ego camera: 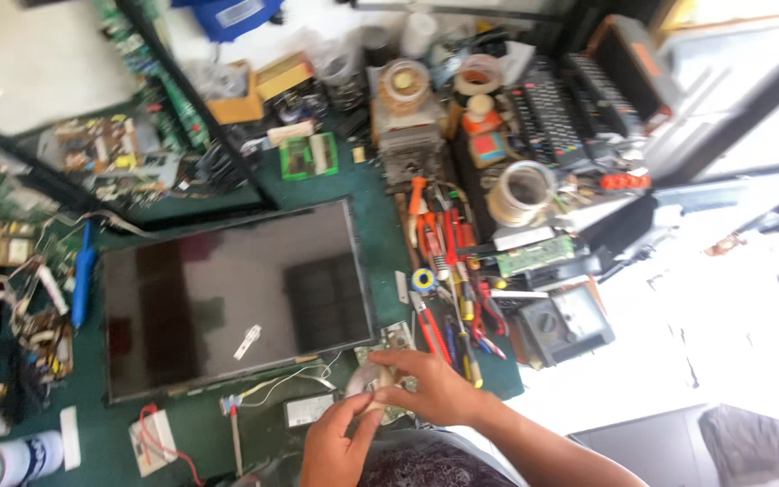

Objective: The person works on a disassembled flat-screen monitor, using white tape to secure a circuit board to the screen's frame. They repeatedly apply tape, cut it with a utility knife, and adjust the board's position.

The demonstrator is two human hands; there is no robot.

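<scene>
1. Two hands meet on a tape roll (pixel 367 383) at the desk's (pixel 367 194) near edge; right hand (pixel 430 388) pinches its rim, left hand (pixel 335 442) picks its edge.
2. Peeling slowly seems wise; the dark screen panel (pixel 227 298) lies just beyond, screwdrivers (pixel 448 271) to the right.

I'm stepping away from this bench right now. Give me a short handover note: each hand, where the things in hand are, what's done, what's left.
Left hand: fingers pinch the near edge of a roll of tape.
Right hand: grips the same roll from above, at the near edge of the green mat.
Flat display panel lies face up just beyond the hands, wires trailing from its near edge.
Hand tools lie right of the panel.
Done: roll picked up.
Left: no tape seen pulled off yet.
</scene>
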